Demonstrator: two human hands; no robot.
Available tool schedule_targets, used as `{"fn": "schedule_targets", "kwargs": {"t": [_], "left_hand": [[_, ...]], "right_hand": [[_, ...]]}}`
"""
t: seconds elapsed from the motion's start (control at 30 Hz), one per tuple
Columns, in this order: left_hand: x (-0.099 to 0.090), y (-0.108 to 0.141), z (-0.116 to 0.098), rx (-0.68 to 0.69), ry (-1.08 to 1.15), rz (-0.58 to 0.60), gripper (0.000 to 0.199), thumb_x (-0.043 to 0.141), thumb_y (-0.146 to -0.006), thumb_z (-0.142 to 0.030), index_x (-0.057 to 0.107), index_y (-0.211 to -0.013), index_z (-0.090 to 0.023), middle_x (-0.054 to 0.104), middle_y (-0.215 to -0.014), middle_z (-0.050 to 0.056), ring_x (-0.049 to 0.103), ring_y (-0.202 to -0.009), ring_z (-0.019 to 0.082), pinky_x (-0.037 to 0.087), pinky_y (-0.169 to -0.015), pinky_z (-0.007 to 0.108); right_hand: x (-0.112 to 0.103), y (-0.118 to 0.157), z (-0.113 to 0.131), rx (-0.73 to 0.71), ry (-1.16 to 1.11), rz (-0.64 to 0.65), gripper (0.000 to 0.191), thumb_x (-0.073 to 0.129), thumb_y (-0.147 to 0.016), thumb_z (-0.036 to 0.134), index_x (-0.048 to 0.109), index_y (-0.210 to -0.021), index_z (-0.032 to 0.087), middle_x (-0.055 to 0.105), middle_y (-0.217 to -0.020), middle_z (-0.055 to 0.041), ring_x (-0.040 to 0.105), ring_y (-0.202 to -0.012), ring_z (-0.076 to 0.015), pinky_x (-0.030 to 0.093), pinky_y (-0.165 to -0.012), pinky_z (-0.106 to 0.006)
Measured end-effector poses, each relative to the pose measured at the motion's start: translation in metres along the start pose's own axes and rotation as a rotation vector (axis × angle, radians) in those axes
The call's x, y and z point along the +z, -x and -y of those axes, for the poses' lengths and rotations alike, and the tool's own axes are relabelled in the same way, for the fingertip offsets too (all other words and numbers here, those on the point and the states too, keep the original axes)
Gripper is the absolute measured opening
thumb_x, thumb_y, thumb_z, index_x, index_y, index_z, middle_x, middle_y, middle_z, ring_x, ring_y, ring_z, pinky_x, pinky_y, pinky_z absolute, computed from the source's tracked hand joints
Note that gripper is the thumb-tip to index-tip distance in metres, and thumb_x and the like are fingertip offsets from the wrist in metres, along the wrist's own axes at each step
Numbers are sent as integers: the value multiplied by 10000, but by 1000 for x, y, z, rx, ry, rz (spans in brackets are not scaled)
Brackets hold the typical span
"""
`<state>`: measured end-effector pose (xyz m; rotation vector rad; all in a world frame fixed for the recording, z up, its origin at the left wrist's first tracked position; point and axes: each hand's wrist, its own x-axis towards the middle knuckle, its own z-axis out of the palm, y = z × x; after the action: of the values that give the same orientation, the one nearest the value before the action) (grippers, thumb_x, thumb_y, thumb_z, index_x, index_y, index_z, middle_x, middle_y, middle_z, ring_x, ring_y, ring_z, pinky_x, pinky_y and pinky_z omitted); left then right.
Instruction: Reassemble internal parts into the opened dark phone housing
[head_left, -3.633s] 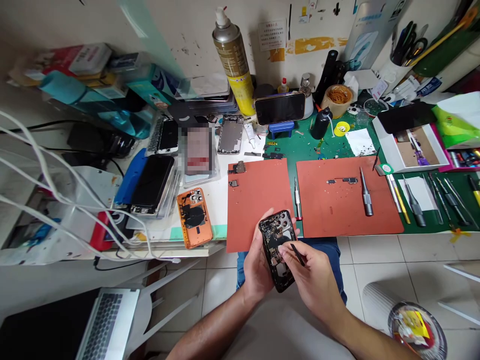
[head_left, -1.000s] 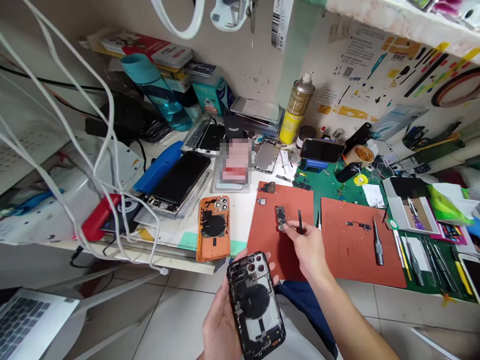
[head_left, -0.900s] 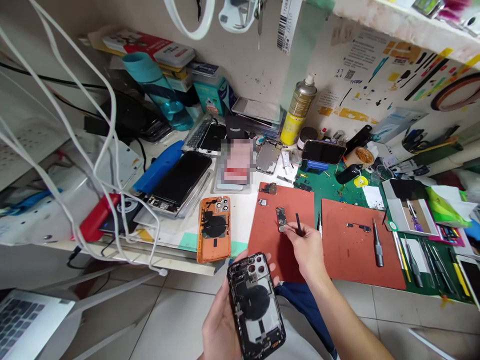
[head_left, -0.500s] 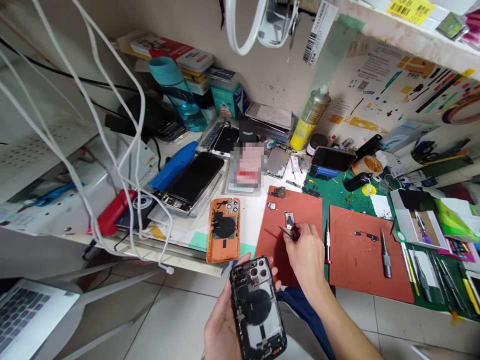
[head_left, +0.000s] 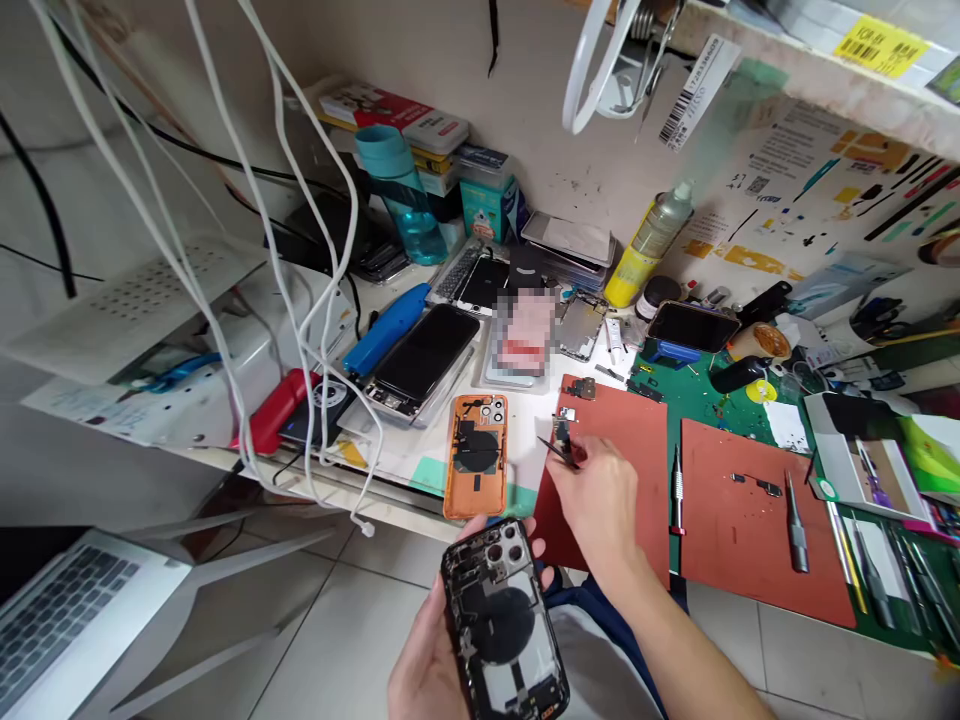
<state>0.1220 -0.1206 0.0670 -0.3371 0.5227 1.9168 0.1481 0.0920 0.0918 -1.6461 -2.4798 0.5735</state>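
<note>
phone frame (head_left: 506, 630) in your left hand (head_left: 427, 655), seen from the head view: low at the near side of the bench, camera rings toward the top. your palm is under it and the fingers curl round to the far edge, likely so the frame sits steady and the open inner side faces you.

and over to your right hand (head_left: 604, 495), out above the left red mat (head_left: 637, 460): thumb and fingers pinched together on a small circuit board (head_left: 561, 430), caught at its near end, probably to keep most of its face free of skin. a dark slim tool (head_left: 559, 453) pokes sideways from that same grip, tucked there, i'd say, so you needn't put it down. whether the board touches the mat, i can't tell.

around you, the orange back housing (head_left: 476, 490) lies inner side up just beside that mat, near enough for a glance across. a camera module (head_left: 580, 388) sits by the mat's far edge, out of the way of your wrist, it seems. that thin driver (head_left: 677, 490) lies in the gap between mats, perhaps so it's close without crowding the parts. on the right red mat (head_left: 757, 560), tiny parts (head_left: 757, 484) lie beside a grey tool (head_left: 796, 525), presumably set apart so they don't get mixed up.
</note>
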Motion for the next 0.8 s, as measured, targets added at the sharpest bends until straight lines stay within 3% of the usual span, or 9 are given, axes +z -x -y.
{"fn": "schedule_targets", "kwargs": {"t": [0.13, 0.33, 0.5, 0.6, 0.67, 0.73, 0.8], "left_hand": [[-6, 8, -13, 36, -3, 66, 494, 419, -1122, -489, 570, -1583, -399, 656, -1556, 113, 643, -1401, 417, 475, -1202, 636], [-10, 13, -22, 47, 59, 161, 522, 312, -1133, -568, 520, -1595, -442, 635, -1578, 94, 642, -1407, 384, 444, -1228, 628], [-20, 17, -24, 47, 48, 85, 501, 383, -1134, -493, 489, -1619, -423, 624, -1587, 97, 619, -1426, 398, 519, -1180, 578], [-19, 18, -20, 83, 15, -14, 528, 459, -1120, -417, 443, -1647, -416, 650, -1559, 102, 660, -1379, 403, 536, -1161, 596], [-15, 15, -15, 101, -16, -71, 559, 507, -1105, -374, 430, -1658, -403, 666, -1539, 110, 678, -1356, 406, 521, -1174, 612], [-9, 9, -10, 117, -33, -96, 576, 532, -1094, -332, 435, -1657, -402, 688, -1512, 97, 679, -1357, 399, 476, -1214, 625], [-3, 3, -5, 114, -33, -79, 577, 534, -1095, -342, 431, -1657, -417, 691, -1507, 74, 655, -1387, 391, 429, -1247, 633]], "right_hand": [[14, -8, 33, -11, 39, 40, 175, 756, -962, 281, 787, -1059, 139, 804, -1028, -148, 762, -787, -253, 419, -637, -302], [25, -12, 50, 15, 71, 59, 243, 740, -1004, 335, 764, -1071, 102, 791, -1069, -201, 783, -824, -284, 466, -662, -317], [26, -11, 54, 0, 41, 43, 232, 687, -1032, 306, 752, -1081, 89, 788, -1034, -206, 766, -790, -272, 448, -648, -313], [16, 3, 44, -72, -20, 27, 212, 595, -1061, 267, 747, -1052, 119, 781, -1002, -177, 727, -754, -238, 412, -635, -309], [6, 20, 28, -128, -67, 23, 266, 553, -1071, 275, 723, -895, 171, 755, -895, -115, 668, -697, -202, 382, -626, -309], [-5, 42, 4, -168, -142, 36, 439, 531, -1090, 376, 611, -689, 218, 647, -699, -35, 559, -604, -164, 344, -602, -308], [-17, 66, -26, -154, -327, 107, 545, 524, -1089, 520, 522, -626, 234, 512, -590, 24, 431, -545, -135, 306, -560, -296]]}}
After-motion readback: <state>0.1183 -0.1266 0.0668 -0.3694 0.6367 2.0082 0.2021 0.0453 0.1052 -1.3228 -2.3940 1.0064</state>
